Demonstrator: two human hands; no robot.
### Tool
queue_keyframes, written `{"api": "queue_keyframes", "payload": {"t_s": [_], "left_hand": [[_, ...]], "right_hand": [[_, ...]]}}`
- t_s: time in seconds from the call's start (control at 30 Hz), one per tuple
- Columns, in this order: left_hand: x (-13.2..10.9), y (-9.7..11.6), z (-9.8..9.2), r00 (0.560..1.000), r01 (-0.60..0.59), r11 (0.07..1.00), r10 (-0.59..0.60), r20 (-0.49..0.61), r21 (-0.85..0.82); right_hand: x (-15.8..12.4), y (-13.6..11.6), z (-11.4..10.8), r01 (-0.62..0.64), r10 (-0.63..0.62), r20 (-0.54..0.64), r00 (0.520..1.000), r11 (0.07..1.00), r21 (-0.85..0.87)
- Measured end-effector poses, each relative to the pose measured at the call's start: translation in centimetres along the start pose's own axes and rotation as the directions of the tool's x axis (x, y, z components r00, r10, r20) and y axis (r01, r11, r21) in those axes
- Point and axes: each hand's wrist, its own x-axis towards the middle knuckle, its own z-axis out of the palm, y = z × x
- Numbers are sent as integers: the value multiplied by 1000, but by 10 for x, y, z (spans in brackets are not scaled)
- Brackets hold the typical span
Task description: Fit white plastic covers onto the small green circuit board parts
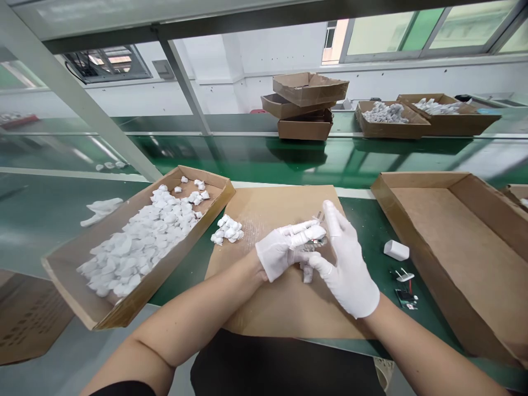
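Both my hands wear white gloves and meet over a flat cardboard sheet (272, 308) on the green bench. My left hand (282, 250) is closed around a small white part with a metal and circuit piece showing at its tip (315, 235). My right hand (344, 264) has its fingers stretched out, with thumb and forefinger touching that same part. A small pile of white wrapped pieces (227, 229) lies on the sheet just left of my hands.
A cardboard tray (124, 316) full of white wrapped pieces sits at my left. A cardboard tray with nothing in it (474, 242) stands at my right. Between them lie a white charger shell (396, 250), a plug-pin piece (403, 274) and a small circuit board (406, 300). Stacked boxes (307, 107) sit beyond the conveyor.
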Motion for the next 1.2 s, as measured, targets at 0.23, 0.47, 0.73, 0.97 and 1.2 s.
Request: {"api": "queue_keyframes", "payload": {"t_s": [0.23,0.47,0.73,0.97,1.2], "left_hand": [[-2,-1,6,990,-119,990,124,-65,77],[-5,-1,-1,994,-112,991,110,25,76],[-10,5,8,987,-104,946,135,-82,307],[-10,-10,14,919,-131,781,327,-221,611],[-11,-13,12,896,-173,831,356,-266,529]], "right_hand": [[3,-7,3,213,-228,-87,970,964,-157],[3,-2,1,78,-71,-121,990,996,49],[-1,-1,-11,-130,129,20,991,952,278],[-4,-3,-3,-133,163,-66,984,935,328],[3,-2,-6,12,1,-73,997,983,185]]}}
